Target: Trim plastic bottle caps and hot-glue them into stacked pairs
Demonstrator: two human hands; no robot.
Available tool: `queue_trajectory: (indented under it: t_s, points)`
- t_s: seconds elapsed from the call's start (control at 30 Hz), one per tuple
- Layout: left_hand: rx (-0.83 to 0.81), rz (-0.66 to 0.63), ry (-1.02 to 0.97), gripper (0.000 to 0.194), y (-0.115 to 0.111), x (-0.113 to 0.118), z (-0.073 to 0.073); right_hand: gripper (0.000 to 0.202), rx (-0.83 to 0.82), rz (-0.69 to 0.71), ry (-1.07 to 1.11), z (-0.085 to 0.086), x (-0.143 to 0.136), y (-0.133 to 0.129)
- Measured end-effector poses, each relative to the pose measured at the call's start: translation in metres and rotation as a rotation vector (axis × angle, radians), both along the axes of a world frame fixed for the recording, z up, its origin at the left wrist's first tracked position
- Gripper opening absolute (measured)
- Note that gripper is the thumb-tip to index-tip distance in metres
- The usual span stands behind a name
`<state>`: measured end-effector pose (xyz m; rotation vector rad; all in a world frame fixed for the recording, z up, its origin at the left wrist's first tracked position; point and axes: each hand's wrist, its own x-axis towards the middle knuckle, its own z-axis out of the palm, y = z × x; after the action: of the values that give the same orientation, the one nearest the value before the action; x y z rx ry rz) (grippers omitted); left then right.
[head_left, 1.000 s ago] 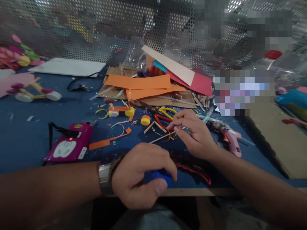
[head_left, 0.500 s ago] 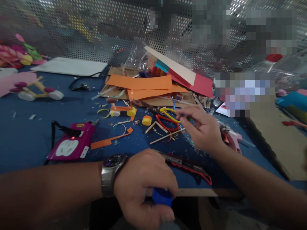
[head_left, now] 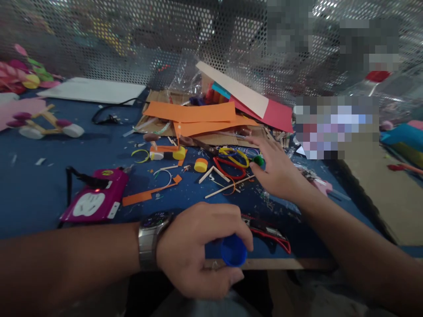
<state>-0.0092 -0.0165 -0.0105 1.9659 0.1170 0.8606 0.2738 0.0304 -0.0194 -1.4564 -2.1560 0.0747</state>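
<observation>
A round blue bottle cap point(head_left: 234, 251) is held on its edge by my left hand point(head_left: 201, 242), its hollow side facing up, at the front edge of the table. Spread fingers show on my right hand point(head_left: 277, 165), which hovers over the clutter with nothing in its grip. Close to its thumb lies a green bottle cap point(head_left: 258, 161). Just left of that are scissors point(head_left: 213, 150) with yellow and red handles. Partly behind my left hand rests a red and black utility knife point(head_left: 269, 233).
A magenta box point(head_left: 99, 198) with a black cable stands at left. Orange paper sheets point(head_left: 191, 112) lie on cardboard at the back. Thin wooden sticks point(head_left: 228, 187) and paper scraps litter the middle. A pink glue gun point(head_left: 322, 187) is at right, and a stick-built toy frame point(head_left: 46, 125) far left.
My right hand has opened from a pinch and its fingers are now spread, showing the green cap. My left hand has turned the blue cap so its inside shows.
</observation>
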Motion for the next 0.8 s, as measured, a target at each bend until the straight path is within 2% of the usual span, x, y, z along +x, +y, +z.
queue_trajectory:
  t_s: [0.1, 0.3, 0.4, 0.47, 0.57, 0.67, 0.8]
  points:
    - [-0.027, 0.072, 0.018, 0.029, 0.004, 0.000, 0.003, 0.071, -0.058, 0.012, -0.115, -0.006, 0.010, 0.007]
    - [-0.147, 0.295, 0.053, 0.025, 0.009, 0.002, 0.007, 0.069, -0.078, 0.064, -0.121, -0.012, 0.010, 0.010]
    - [-0.204, 0.418, 0.011, 0.027, 0.014, 0.004, 0.004, 0.057, -0.011, 0.088, -0.082, -0.004, 0.001, 0.005]
    - [-0.253, 0.475, -0.011, 0.029, 0.017, 0.005, 0.002, 0.040, 0.046, 0.109, -0.051, 0.003, -0.007, -0.001]
    - [-0.297, 0.495, -0.019, 0.032, 0.018, 0.005, 0.000, 0.022, 0.072, 0.183, 0.002, 0.010, -0.019, -0.010]
    - [-0.275, 0.495, 0.011, 0.038, 0.014, 0.003, 0.001, 0.012, -0.007, 0.269, 0.014, 0.013, -0.028, -0.018]
    - [-0.330, 0.420, 0.011, 0.030, 0.011, 0.003, 0.004, 0.010, -0.088, 0.344, 0.021, 0.020, -0.037, -0.023]
